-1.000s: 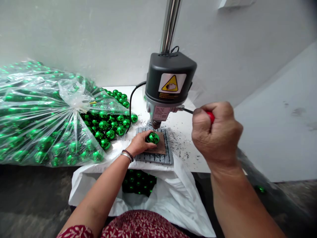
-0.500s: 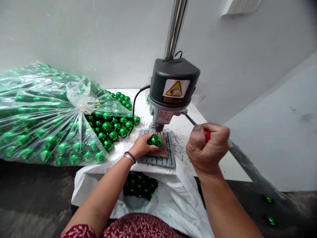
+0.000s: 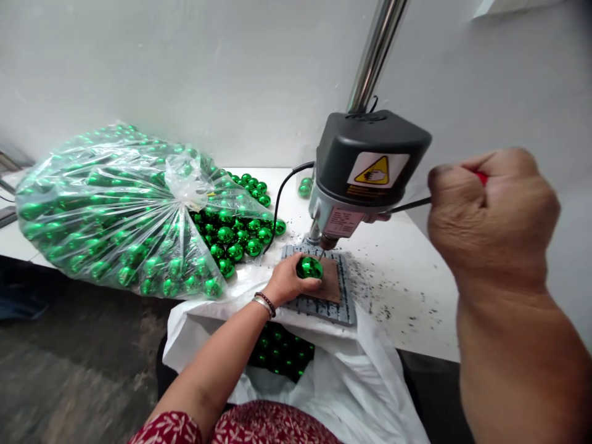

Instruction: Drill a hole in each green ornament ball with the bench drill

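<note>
Head view, logged from my remote station. Drill press stands on the white table, its head above a slotted base plate. A brown board lies on the plate; I take it as backing, to spare the metal from the drill bit. The green ball sits over the board's left part, just beneath the chuck. Bit tip is near the ball's upper right edge; contact or gap, I cannot tell.

Left hand: partly open, curved to the ball's width, thumb at the near side, fingers at the far side. It has hold of the ball from the left, which I judge steadies a round thing that would otherwise roll, with the palm clear of the bit.

Right hand: closed into a fist around the red knob of the feed lever, raised beside the press head. I read this as control of the bit's height.

Surroundings: dark shavings scattered right of the plate; tied clear bag of green balls at left, with loose balls beside it. White sack gapes below the table edge, green balls inside, probably kept there for short reach.
</note>
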A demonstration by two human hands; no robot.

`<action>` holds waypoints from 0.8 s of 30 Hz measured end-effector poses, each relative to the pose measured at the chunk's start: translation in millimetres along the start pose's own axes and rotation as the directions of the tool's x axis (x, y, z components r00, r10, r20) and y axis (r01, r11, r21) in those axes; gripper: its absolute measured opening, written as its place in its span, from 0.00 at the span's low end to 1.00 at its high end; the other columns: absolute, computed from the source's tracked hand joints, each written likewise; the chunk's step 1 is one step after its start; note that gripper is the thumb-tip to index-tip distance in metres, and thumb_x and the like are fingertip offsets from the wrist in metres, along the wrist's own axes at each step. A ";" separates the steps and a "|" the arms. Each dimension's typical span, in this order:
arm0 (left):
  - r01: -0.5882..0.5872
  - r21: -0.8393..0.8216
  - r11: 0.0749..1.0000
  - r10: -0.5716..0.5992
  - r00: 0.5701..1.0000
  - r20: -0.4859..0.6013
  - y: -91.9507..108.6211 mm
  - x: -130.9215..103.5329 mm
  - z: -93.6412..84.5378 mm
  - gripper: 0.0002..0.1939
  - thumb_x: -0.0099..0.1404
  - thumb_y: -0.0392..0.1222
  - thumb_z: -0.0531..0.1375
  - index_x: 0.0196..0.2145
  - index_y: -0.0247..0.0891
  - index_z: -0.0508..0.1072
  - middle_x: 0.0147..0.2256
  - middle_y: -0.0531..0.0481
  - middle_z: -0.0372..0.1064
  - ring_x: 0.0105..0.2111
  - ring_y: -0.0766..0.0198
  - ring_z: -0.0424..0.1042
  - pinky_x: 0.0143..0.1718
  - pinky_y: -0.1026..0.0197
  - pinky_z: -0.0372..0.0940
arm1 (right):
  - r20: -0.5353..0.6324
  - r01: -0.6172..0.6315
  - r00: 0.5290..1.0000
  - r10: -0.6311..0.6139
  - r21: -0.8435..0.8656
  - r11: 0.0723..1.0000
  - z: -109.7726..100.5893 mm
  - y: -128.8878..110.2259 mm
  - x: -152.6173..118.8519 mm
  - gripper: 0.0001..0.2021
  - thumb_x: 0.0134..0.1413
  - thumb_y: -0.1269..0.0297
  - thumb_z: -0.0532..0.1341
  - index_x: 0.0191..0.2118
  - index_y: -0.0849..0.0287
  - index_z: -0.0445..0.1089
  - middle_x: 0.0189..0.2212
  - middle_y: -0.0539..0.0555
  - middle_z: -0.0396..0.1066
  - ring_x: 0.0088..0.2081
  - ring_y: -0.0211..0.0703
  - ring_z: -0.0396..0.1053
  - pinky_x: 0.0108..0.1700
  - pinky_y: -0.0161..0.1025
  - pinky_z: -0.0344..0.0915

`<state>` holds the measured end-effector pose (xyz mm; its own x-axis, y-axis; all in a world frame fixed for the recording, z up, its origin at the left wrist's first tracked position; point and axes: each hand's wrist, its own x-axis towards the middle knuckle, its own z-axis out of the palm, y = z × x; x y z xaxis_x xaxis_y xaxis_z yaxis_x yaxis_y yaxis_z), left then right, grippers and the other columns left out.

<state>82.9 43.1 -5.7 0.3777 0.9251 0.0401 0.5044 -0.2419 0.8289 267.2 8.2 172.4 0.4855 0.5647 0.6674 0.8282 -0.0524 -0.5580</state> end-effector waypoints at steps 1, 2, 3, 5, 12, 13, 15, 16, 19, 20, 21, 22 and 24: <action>0.003 0.012 1.000 -0.004 1.000 0.025 0.4 -5.6 -4.0 0.23 0.54 0.45 0.70 0.47 0.37 0.76 0.40 0.49 0.77 0.39 0.58 0.73 0.42 0.59 0.68 | 0.011 -0.053 0.999 0.053 -0.024 0.998 -1.3 -4.6 2.9 0.05 0.57 0.66 0.58 0.32 0.60 0.63 0.26 0.48 0.63 0.28 0.29 0.56 0.36 0.35 0.57; -0.007 0.037 0.999 0.004 0.997 0.078 0.3 -11.3 -9.2 0.23 0.54 0.45 0.70 0.48 0.37 0.76 0.41 0.48 0.77 0.39 0.57 0.74 0.43 0.58 0.68 | 0.010 -0.083 0.996 0.083 -0.040 0.996 -1.7 -7.0 3.7 0.04 0.57 0.67 0.58 0.32 0.60 0.63 0.26 0.48 0.63 0.28 0.30 0.57 0.36 0.35 0.58; -0.028 0.064 0.998 0.019 0.990 0.140 -0.3 -16.9 -15.7 0.25 0.53 0.46 0.71 0.48 0.37 0.77 0.42 0.46 0.78 0.41 0.56 0.74 0.44 0.57 0.69 | 0.007 -0.088 0.996 0.088 -0.048 0.995 -1.2 -7.2 3.1 0.04 0.58 0.67 0.57 0.32 0.60 0.63 0.27 0.48 0.64 0.28 0.30 0.57 0.37 0.36 0.58; -0.076 0.104 0.992 0.049 0.969 0.244 -2.8 -26.1 -32.1 0.31 0.50 0.48 0.73 0.51 0.36 0.77 0.47 0.42 0.78 0.44 0.52 0.75 0.47 0.53 0.70 | -0.001 -0.041 0.999 0.041 -0.046 0.998 1.0 -2.4 0.6 0.07 0.60 0.63 0.57 0.34 0.60 0.64 0.27 0.48 0.65 0.29 0.31 0.59 0.37 0.36 0.59; 0.094 0.555 0.826 -0.013 0.989 -0.147 -17.4 -9.4 -95.2 0.23 0.69 0.32 0.54 0.60 0.37 0.72 0.60 0.37 0.70 0.58 0.50 0.72 0.59 0.49 0.66 | -0.066 0.085 0.995 -0.082 0.051 0.995 7.6 12.9 0.0 0.09 0.58 0.60 0.55 0.33 0.60 0.64 0.27 0.48 0.64 0.28 0.28 0.58 0.34 0.35 0.58; 0.123 0.649 0.751 -0.051 0.990 -0.129 -20.6 -2.9 -99.8 0.25 0.68 0.29 0.53 0.61 0.38 0.70 0.62 0.36 0.68 0.57 0.48 0.73 0.57 0.47 0.68 | -0.069 0.086 0.994 -0.082 0.059 0.995 7.7 12.3 0.0 0.08 0.58 0.61 0.55 0.33 0.60 0.64 0.26 0.48 0.64 0.28 0.28 0.58 0.34 0.35 0.58; 0.113 0.779 0.617 -0.108 0.992 -0.058 -27.6 9.1 -103.8 0.28 0.67 0.28 0.52 0.63 0.39 0.68 0.63 0.37 0.67 0.54 0.47 0.75 0.52 0.46 0.70 | -0.066 0.090 0.994 -0.086 0.066 0.994 7.3 10.9 -0.9 0.07 0.58 0.61 0.56 0.34 0.60 0.64 0.26 0.47 0.63 0.28 0.29 0.58 0.34 0.35 0.58; 0.092 0.818 0.568 -0.123 0.992 -0.026 -30.9 14.0 -103.9 0.29 0.67 0.29 0.53 0.64 0.40 0.67 0.62 0.38 0.68 0.53 0.47 0.76 0.51 0.47 0.70 | -0.062 0.094 0.994 -0.090 0.070 0.993 6.9 10.5 -1.7 0.08 0.59 0.60 0.55 0.34 0.60 0.64 0.26 0.47 0.63 0.28 0.29 0.58 0.34 0.35 0.58; 0.059 0.871 0.488 -0.119 0.993 -0.001 -38.3 22.0 -101.9 0.28 0.66 0.31 0.55 0.63 0.41 0.67 0.58 0.40 0.72 0.53 0.48 0.75 0.50 0.49 0.70 | -0.064 0.113 0.992 -0.107 0.101 0.988 5.3 10.7 -4.8 0.12 0.61 0.55 0.55 0.35 0.60 0.64 0.26 0.46 0.62 0.27 0.28 0.58 0.34 0.34 0.58; 0.065 0.873 0.483 -0.115 0.993 -0.010 -39.5 22.1 -101.9 0.27 0.66 0.32 0.56 0.62 0.41 0.67 0.57 0.39 0.73 0.54 0.47 0.75 0.51 0.49 0.69 | -0.069 0.116 0.992 -0.109 0.111 0.987 4.9 11.1 -5.7 0.13 0.62 0.54 0.55 0.35 0.60 0.64 0.26 0.46 0.63 0.27 0.28 0.58 0.34 0.34 0.58; 0.078 0.870 0.488 -0.112 0.993 -0.026 -40.1 21.0 -102.7 0.27 0.65 0.33 0.58 0.61 0.40 0.67 0.56 0.38 0.73 0.54 0.46 0.75 0.52 0.48 0.69 | -0.073 0.115 0.992 -0.107 0.119 0.986 4.7 11.4 -6.4 0.14 0.62 0.53 0.55 0.35 0.60 0.63 0.27 0.46 0.63 0.28 0.28 0.59 0.34 0.34 0.58; 0.099 0.857 0.505 -0.108 0.993 -0.051 -40.0 18.5 -104.1 0.27 0.63 0.35 0.60 0.60 0.39 0.68 0.56 0.37 0.73 0.54 0.45 0.74 0.53 0.47 0.68 | -0.074 0.112 0.992 -0.104 0.126 0.986 4.5 11.7 -6.9 0.14 0.62 0.53 0.55 0.35 0.60 0.64 0.27 0.46 0.64 0.28 0.28 0.59 0.34 0.34 0.58; 0.151 0.791 0.593 -0.088 0.988 -0.124 -38.9 9.9 -107.7 0.28 0.61 0.38 0.63 0.60 0.37 0.68 0.57 0.36 0.73 0.55 0.44 0.73 0.55 0.46 0.66 | -0.072 0.109 0.992 -0.099 0.148 0.983 4.6 11.8 -7.2 0.13 0.61 0.55 0.56 0.35 0.61 0.64 0.28 0.46 0.64 0.28 0.27 0.60 0.35 0.33 0.58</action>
<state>-16.5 93.3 22.6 0.2331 0.9718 0.0362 0.9704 -0.2349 0.0564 272.2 7.3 158.7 0.4199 0.5061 0.7534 0.8256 0.1317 -0.5487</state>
